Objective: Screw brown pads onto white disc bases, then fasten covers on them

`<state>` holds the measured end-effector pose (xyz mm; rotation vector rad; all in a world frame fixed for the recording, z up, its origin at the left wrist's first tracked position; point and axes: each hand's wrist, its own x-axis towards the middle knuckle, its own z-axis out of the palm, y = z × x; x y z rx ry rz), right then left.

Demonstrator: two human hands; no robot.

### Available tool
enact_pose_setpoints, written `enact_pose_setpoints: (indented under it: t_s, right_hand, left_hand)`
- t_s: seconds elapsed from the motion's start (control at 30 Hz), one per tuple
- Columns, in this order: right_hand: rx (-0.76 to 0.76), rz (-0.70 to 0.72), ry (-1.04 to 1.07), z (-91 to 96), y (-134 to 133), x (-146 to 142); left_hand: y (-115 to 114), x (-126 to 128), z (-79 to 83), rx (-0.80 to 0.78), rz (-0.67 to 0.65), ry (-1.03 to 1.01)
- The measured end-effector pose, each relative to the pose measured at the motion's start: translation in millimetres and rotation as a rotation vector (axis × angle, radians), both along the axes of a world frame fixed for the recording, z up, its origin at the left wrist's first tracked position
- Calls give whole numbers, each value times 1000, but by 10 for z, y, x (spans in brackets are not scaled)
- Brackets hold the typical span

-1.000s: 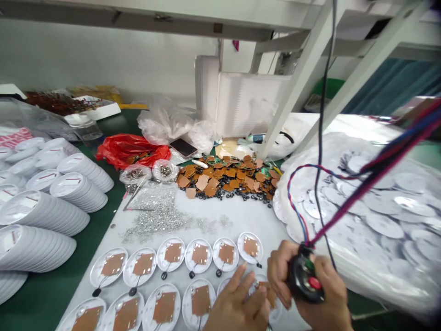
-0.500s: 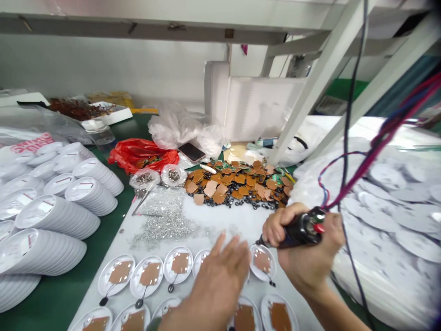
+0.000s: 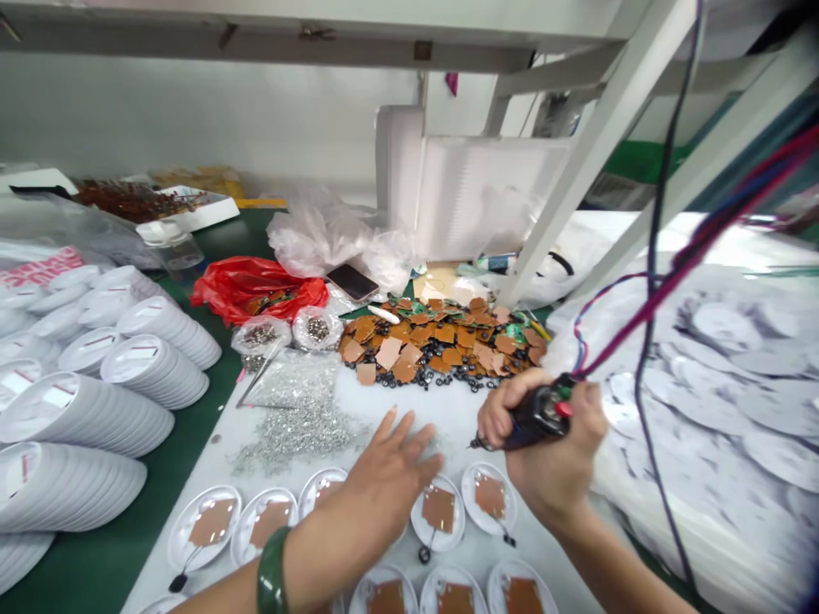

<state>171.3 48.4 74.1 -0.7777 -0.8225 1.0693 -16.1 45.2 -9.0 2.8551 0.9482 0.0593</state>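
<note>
My left hand (image 3: 387, 469) reaches forward over a row of white round discs (image 3: 439, 514) that each carry a brown square board. Its fingers are spread and flat, pointing at the scatter of small silver screws (image 3: 295, 414); it holds nothing. A green bangle (image 3: 271, 570) sits on that wrist. My right hand (image 3: 543, 435) is closed round a black electric screwdriver (image 3: 534, 415) with a red button. The tool lies tilted, tip to the left, above the white work sheet (image 3: 441, 405). Red, blue and black cables (image 3: 646, 315) rise from the tool.
A heap of brown boards and black rings (image 3: 441, 341) lies behind the hands. Stacks of white discs (image 3: 83, 401) fill the left side, a bag of discs (image 3: 717, 392) the right. A red bag (image 3: 256, 286), a phone (image 3: 351, 281) and a white frame leg (image 3: 576, 162) stand further back.
My left hand lifted off the discs and stretched forward toward the screws. My right hand raised the screwdriver from the near row, tilted it sideways and moved it further away.
</note>
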Motion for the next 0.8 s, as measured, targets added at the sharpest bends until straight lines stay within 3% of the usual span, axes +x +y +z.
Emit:
enact_pose_setpoints:
  t_s: [0.17, 0.37, 0.6, 0.8]
  right_hand:
    - [-44, 46, -47, -152, 96, -72]
    - [-58, 74, -72, -222, 49, -98]
    - [1, 82, -5, 51, -64, -126]
    - [32, 104, 33, 257, -172, -113]
  left_hand:
    - [-2, -209, 78, 48, 79, -128]
    - [-5, -172, 91, 43, 121, -287]
    - [9, 165, 230, -142, 230, -465]
    - [65, 390, 262, -216, 206, -509]
